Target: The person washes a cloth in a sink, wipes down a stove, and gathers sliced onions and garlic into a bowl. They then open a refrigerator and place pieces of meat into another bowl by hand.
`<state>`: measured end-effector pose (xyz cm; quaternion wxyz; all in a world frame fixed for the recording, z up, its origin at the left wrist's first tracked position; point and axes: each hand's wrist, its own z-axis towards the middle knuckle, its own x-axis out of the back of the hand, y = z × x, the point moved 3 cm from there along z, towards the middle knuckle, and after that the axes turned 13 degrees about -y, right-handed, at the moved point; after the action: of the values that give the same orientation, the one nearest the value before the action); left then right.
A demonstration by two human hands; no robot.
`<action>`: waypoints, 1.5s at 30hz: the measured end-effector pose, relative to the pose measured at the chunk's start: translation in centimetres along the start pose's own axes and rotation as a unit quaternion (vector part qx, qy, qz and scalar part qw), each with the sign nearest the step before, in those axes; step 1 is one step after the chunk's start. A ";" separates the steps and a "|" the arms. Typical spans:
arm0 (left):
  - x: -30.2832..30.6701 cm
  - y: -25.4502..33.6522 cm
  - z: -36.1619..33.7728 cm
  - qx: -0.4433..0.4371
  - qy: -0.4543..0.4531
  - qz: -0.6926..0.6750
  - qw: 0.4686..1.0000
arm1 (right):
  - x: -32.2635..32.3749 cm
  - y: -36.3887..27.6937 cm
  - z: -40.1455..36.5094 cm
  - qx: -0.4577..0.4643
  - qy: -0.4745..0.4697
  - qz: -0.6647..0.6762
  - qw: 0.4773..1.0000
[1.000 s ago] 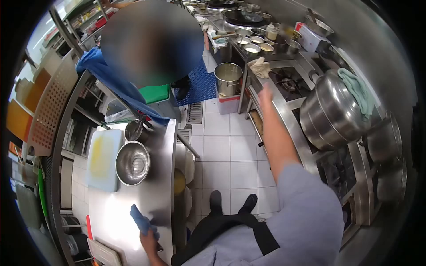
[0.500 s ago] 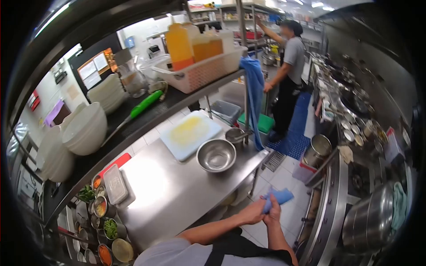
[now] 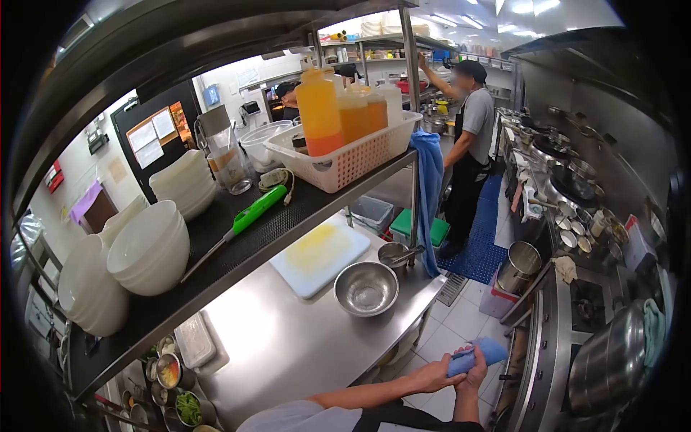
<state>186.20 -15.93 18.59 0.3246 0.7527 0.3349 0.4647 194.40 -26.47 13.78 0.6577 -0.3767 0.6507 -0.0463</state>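
Observation:
A folded blue cloth (image 3: 486,351) is bunched between my hands, over the floor to the right of the steel table. My left hand (image 3: 430,376) closes on its near end. Around the cloth's underside, my right hand (image 3: 471,376) is wrapped, touching my left. Some fingers are covered by the cloth. On the steel table (image 3: 302,349), left of my hands, are a metal mixing bowl (image 3: 366,289), a smaller metal pot (image 3: 393,253) with a utensil in it, and a yellow-stained white cutting board (image 3: 320,253).
Above the table, a shelf holds white bowls (image 3: 150,248), a green-handled tool (image 3: 252,212) and a basket (image 3: 367,155) of sauce bottles. Another blue cloth (image 3: 427,194) hangs from its end. A co-worker (image 3: 471,137) stands in the aisle. Stoves and a large pot (image 3: 604,367) line the right side.
My view has tilted up and shifted, so the shelf sits lower in it. Both hands still grip the blue cloth, which now appears farther right. The co-worker's arm stays raised.

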 end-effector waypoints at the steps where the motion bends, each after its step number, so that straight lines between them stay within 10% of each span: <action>1: 0.0 0.0 0.3 -0.020 -0.008 0.013 1.000 | -0.7 -0.5 -0.3 0.003 0.002 0.002 1.000; 8: -3.3 0.5 3.7 -0.057 -0.139 0.136 0.979 | 3.6 -3.6 -4.2 0.108 0.146 0.013 0.983; 10: -7.6 0.4 6.1 -0.221 -0.182 0.103 0.953 | 4.7 -5.9 -6.3 0.133 0.161 0.036 0.977; 12: -10.3 -0.3 8.3 -0.158 -0.419 0.024 0.894 | 6.9 -7.9 -8.8 0.142 0.109 0.090 0.980; 15: -12.9 8.0 6.9 -0.033 -0.441 -0.053 0.895 | 11.1 -9.2 -13.1 0.172 0.119 0.215 0.954; 24: -28.2 19.6 9.1 -0.382 -0.410 0.055 0.826 | 20.2 -27.6 -34.2 0.548 0.325 0.018 0.771; 27: -31.4 18.7 13.1 -0.210 -0.478 -0.040 0.852 | 26.2 -37.7 -39.8 0.645 0.232 -0.003 0.728; 37: -25.9 -4.4 20.3 -0.012 -0.329 0.194 0.924 | 38.4 -51.9 -34.1 0.635 0.344 -0.113 0.682; 41: -20.2 -14.2 18.2 -0.150 -0.362 0.446 0.805 | 39.8 -52.0 -29.1 0.583 0.423 -0.204 0.663; 45: -15.5 -27.3 19.9 0.101 -0.378 0.244 0.887 | 38.6 -51.4 -27.2 0.543 0.462 -0.201 0.672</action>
<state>193.58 -16.53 -17.78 0.2249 0.9582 0.0380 0.1730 197.92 -96.15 14.20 0.3362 -0.0054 0.6403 -0.6906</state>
